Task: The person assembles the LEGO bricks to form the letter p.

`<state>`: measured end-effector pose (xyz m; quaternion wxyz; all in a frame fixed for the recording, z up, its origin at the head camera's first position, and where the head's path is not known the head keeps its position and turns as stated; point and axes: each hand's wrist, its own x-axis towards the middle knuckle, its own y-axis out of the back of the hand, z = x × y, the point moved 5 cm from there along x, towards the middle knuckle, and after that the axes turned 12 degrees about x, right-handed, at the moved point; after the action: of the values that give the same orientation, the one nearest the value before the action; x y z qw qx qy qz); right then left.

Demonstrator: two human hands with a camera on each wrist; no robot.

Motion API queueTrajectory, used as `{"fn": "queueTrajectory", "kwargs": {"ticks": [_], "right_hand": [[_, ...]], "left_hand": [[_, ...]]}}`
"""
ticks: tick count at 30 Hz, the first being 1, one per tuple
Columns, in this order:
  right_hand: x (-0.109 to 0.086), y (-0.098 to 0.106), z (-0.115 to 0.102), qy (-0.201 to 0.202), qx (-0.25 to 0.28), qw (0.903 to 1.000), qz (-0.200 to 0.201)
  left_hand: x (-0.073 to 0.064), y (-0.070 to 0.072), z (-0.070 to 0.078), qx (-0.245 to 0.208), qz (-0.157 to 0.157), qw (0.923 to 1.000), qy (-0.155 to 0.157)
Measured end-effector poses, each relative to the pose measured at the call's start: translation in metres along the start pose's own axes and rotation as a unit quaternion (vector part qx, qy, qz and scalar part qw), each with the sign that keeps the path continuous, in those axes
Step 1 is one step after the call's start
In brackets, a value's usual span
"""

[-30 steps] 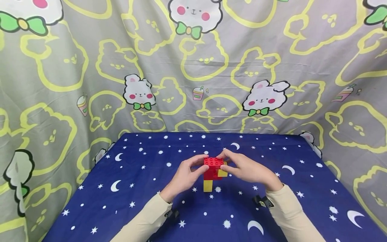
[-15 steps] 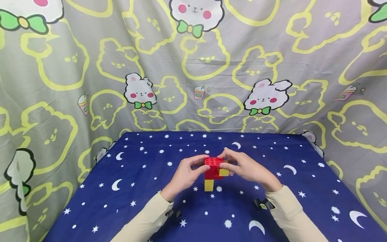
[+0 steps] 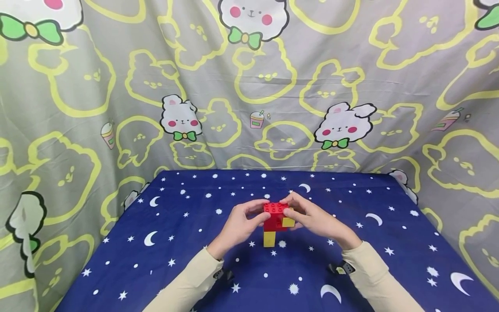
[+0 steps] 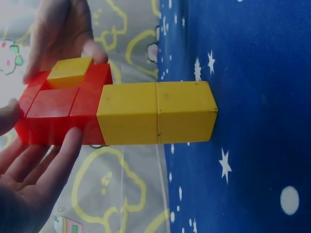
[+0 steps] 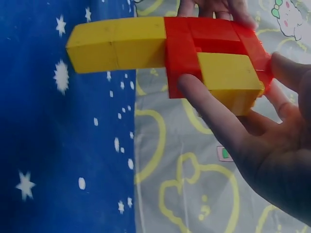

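Note:
A stack of toy building bricks stands upright between both hands, its top made of red bricks (image 3: 275,209) with studs facing up. Below them, a column of two yellow bricks (image 4: 158,112) reaches down to the tablecloth. Another yellow brick (image 5: 231,80) sits in a gap on the right side of the red part. My left hand (image 3: 239,223) grips the red bricks from the left, thumb near, fingers behind. From the right, my right hand (image 3: 317,218) holds the same red part around the side yellow brick, thumb at its near top corner.
The table is covered by a dark blue cloth (image 3: 202,273) printed with white stars and moons. Behind it and at both sides hangs a grey curtain (image 3: 218,56) with yellow cartoon outlines. Black wrist straps (image 3: 223,274) sit at the cuffs of the beige sleeves (image 3: 187,281).
The head view has shifted very slightly. Both hands keep their grip on the brick stack, which stays in the same place.

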<state>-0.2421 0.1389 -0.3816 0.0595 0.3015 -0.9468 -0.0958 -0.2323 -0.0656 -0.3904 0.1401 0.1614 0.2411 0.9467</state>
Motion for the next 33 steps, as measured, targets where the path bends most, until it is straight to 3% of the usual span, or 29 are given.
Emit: {"fn": "queueTrajectory", "kwargs": {"ticks": [9, 19, 28, 33], "right_hand": [[-0.001, 0.001, 0.001, 0.024, -0.005, 0.9993, 0.029], [-0.001, 0.004, 0.003, 0.021, -0.005, 0.9991, 0.037], [-0.009, 0.015, 0.000, 0.024, -0.103, 0.9928, 0.056], [-0.013, 0.021, -0.005, 0.037, -0.113, 0.9916, 0.051]], "left_hand": [[0.000, 0.000, -0.001, -0.026, -0.023, 0.9992, 0.019], [0.000, -0.003, 0.002, -0.015, -0.021, 0.9997, 0.006], [-0.001, -0.002, -0.001, -0.015, -0.025, 0.9995, 0.010], [-0.001, 0.000, -0.002, 0.009, -0.023, 0.9997, 0.003]]}}
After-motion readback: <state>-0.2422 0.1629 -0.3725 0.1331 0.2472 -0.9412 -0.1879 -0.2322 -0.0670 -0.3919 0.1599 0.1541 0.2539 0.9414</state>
